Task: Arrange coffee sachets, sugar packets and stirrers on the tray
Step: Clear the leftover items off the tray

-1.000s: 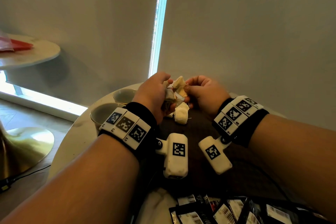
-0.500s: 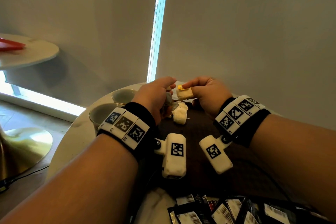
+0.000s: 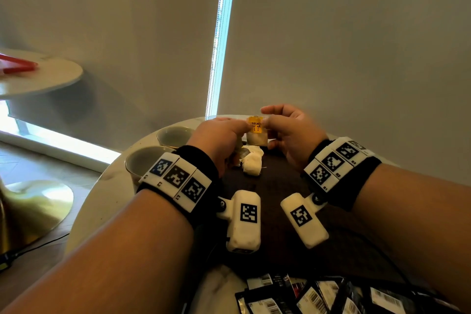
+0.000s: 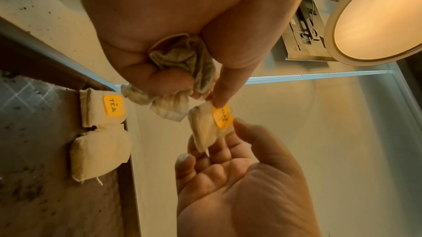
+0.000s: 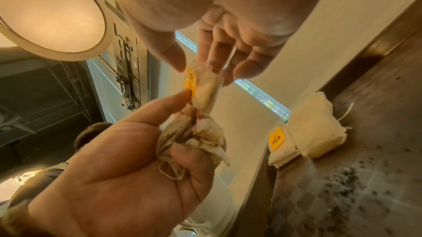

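My right hand pinches a cream tea bag with a yellow tag between thumb and fingertips, just above the far edge of the dark tray. My left hand grips a crumpled bunch of tea bags in its curled fingers. Its index fingertip touches the yellow tag of the held tea bag. Two more tea bags lie side by side at the tray's far edge, one showing a "TEA" tag. Black sachets lie in a pile near me.
Two empty cups stand on the round marble table left of the tray. A wall rises close behind the table. Dark crumbs are scattered over the tray floor. A second round table stands far left.
My right hand has drawn one tea bag out of the bunch and turned it upright, its tag facing me. My left hand keeps the bunch and has stretched its index finger onto the tag.
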